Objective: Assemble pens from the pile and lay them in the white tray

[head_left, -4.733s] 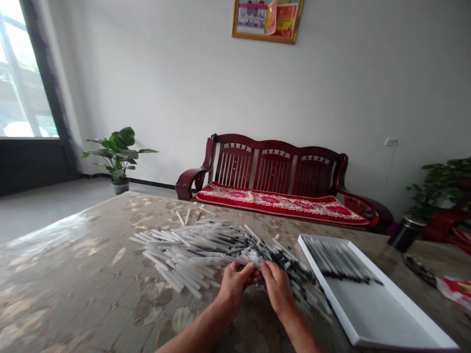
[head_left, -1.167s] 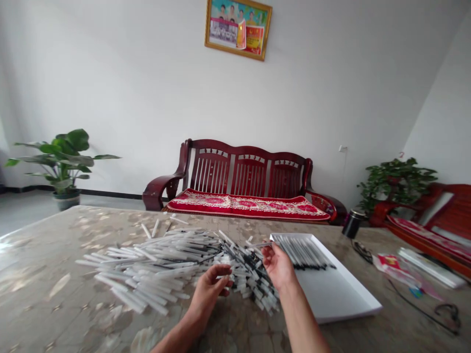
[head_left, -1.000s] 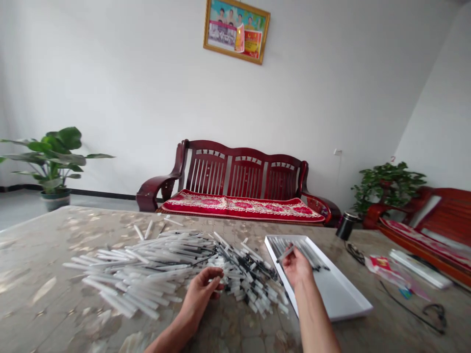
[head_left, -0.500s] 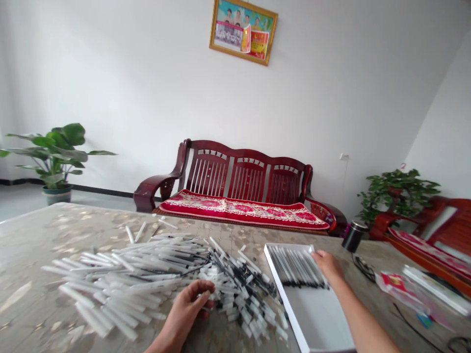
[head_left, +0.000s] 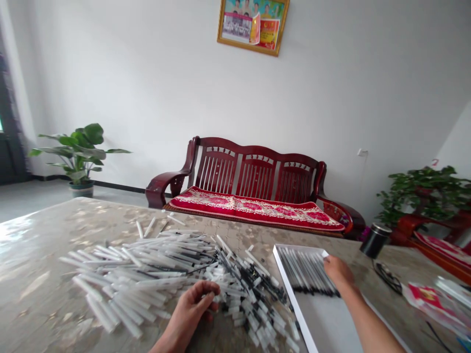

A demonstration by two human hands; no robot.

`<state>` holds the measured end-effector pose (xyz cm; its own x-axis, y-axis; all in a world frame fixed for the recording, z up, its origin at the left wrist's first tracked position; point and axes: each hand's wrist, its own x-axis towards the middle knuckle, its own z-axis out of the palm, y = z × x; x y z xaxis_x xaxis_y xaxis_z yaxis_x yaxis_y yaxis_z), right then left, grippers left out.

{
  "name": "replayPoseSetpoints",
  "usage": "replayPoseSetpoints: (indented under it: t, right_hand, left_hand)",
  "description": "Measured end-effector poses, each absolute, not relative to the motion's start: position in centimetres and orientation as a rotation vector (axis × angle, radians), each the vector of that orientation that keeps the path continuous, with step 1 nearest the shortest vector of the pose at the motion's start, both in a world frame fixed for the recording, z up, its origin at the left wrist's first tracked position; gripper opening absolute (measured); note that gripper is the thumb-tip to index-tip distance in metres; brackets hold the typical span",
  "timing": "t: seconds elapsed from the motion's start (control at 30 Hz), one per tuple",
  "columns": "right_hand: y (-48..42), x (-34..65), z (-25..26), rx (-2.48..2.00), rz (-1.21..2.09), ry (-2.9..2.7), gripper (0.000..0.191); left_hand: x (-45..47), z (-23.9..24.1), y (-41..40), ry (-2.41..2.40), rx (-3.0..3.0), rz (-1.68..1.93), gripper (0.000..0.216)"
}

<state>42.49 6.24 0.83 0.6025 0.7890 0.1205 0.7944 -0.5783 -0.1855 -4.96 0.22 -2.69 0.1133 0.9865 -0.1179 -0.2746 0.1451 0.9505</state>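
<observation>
A big heap of white pen barrels (head_left: pixel 121 282) and black-tipped pens (head_left: pixel 253 294) lies on the patterned table (head_left: pixel 44 274). My left hand (head_left: pixel 191 309) rests at the near edge of the heap, fingers curled loosely over loose pieces. My right hand (head_left: pixel 336 274) lies on the row of finished pens (head_left: pixel 303 269) inside the white tray (head_left: pixel 290 299), fingers bent against them; whether it still holds one is unclear.
A black cylinder (head_left: pixel 374 240) and a black cable (head_left: pixel 386 274) sit right of the tray, with red packets (head_left: pixel 429 299) further right. A red wooden bench (head_left: pixel 253 196) stands behind the table, potted plants (head_left: pixel 81 152) at either side.
My right hand carried a pen from the heap over to the tray and reached the row at its far end. My left hand stayed at the heap. The camera swung slightly.
</observation>
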Motion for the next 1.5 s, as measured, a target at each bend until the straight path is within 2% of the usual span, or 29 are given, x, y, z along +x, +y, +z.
replayPoseSetpoints:
  t: [0.13,0.27,0.53,0.7,1.13,1.37,1.5]
  right_hand:
    - [5.4,41.6,1.4,-2.601,-0.020,-1.358,0.031]
    - [4.8,38.9,3.3,-2.532,-0.034,-1.404,0.038]
    - [5.2,24.0,3.8,-2.082,0.062,-1.898,0.028]
    - [5.9,18.3,2.6,-2.203,-0.022,-1.993,0.023]
    - [6.7,18.6,1.4,-2.431,-0.047,-1.975,0.029]
    - [5.7,18.6,2.0,-2.350,-0.071,-2.005,0.026]
    - [4.4,18.4,2.9,-2.205,-0.079,-2.065,0.021]
  left_hand:
    - [-4.9,-1.6,-0.2,1.002,0.920,1.175,0.036]
    - [-5.0,-1.2,-0.3,1.001,0.930,1.215,0.032]
    - [-4.9,-1.4,0.0,1.057,1.036,1.203,0.020]
    - [-4.8,-1.5,0.1,1.062,1.052,1.197,0.018]
    - [-4.7,-1.7,0.3,1.060,1.000,1.210,0.012]
    - [-4.6,-1.6,0.4,1.006,0.969,1.216,0.010]
    - [-4.3,-1.3,0.1,0.925,0.913,1.184,0.018]
